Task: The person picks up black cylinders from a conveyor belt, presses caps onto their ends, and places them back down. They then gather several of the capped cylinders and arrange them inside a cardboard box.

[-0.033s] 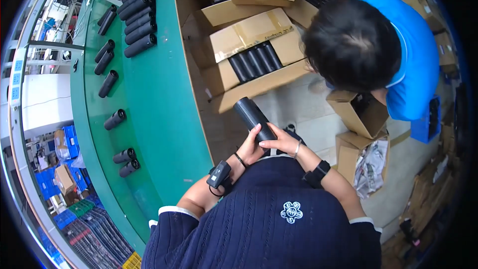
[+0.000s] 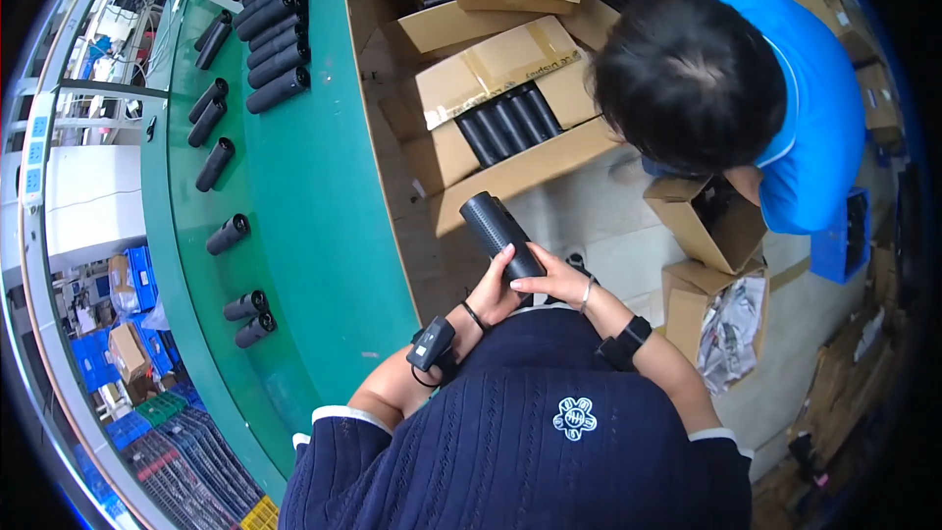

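Note:
A black cylinder with a finely dotted surface is held in front of my body, tilted with its far end up and to the left. My left hand is wrapped round its near end, thumb along the side. From the other side my right hand closes on the same end, its thumb lying across. Just beyond the cylinder stands an open cardboard box with a row of similar black cylinders inside.
On the left runs a green workbench bearing several black cylinders. At the right a co-worker in a blue shirt bends over a small open carton. Another carton holds crumpled wrapping. A blue bin stands behind.
The box of cylinders has shifted slightly to the right, and the co-worker's head has moved a little left. My hands and the held cylinder have stayed in place.

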Demonstrator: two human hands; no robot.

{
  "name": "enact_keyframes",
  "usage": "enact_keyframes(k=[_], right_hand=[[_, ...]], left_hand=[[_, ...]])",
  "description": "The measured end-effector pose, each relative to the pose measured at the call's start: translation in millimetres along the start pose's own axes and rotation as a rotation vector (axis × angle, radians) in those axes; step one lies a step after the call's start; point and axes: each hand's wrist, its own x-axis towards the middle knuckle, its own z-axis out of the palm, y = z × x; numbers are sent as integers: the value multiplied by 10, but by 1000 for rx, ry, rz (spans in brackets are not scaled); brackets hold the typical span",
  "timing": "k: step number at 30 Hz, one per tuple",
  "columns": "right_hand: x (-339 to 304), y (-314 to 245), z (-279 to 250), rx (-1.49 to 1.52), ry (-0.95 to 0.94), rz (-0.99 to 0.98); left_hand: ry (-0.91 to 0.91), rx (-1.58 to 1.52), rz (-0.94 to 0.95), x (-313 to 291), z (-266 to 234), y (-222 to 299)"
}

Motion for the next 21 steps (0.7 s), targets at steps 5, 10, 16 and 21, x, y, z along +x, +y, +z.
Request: enact_keyframes(k=[5,10,16,21], right_hand=[[-236,68,-167,13,0,-19],[-693,132,-329,88,30,12],[-1205,202,-570,69,30,90],[-1433,254,-628,72,98,164]], left_hand=[[22,47,-36,9,162,-196],[45,75,-78,67,404,-594],[37,109,-110,76,694,-1082],[26,145,-119,138,720,-1300]])
